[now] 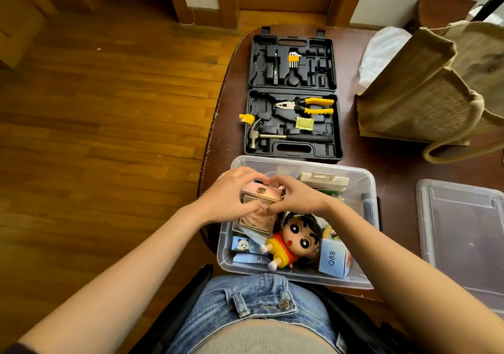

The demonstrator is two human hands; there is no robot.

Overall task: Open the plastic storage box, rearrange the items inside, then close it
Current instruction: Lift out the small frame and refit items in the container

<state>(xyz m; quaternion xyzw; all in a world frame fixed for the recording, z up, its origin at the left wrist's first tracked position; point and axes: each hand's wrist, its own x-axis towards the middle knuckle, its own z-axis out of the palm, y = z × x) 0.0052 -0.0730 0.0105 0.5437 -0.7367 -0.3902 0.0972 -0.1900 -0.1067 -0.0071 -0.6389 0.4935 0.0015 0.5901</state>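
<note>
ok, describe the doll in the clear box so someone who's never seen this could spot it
Start at the clear plastic storage box nearest the person, just in front of the open black tool case. The doll lies in the box's near half, below both hands, between a panda-print carton and a blue Q88 box. It is the only figure: big black hair, round eyes, red shirt, yellow shorts.

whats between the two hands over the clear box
In the head view, a pink box with a round gold knob sits between the left hand and right hand.
</note>
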